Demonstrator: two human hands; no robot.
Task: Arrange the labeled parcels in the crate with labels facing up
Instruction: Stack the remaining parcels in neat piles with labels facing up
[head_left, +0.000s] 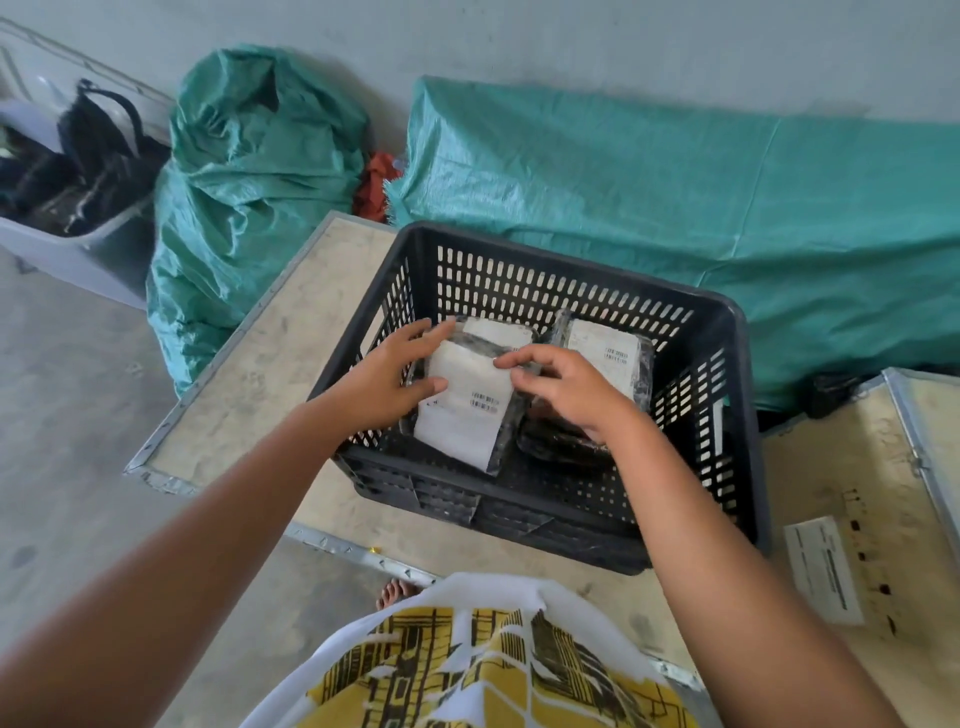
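A black slotted plastic crate (727, 415) stands on a wooden board. Inside it lie dark plastic-wrapped parcels with white labels facing up. The nearest parcel (467, 410) sits at the crate's left front, its barcode label upward. My left hand (384, 379) grips its left edge with thumb on the label. My right hand (566, 384) holds its right top edge with the fingertips. Behind it a second labeled parcel (501, 331) peeks out. A third one (605, 353) lies at the right, partly hidden by my right hand.
The wooden board (260, 364) has metal edging. A second board with a white paper sheet (823, 569) lies at the right. Green woven sacks (249, 187) and a green tarp (675, 182) sit behind the crate. A grey bin (78, 249) of dark items stands far left.
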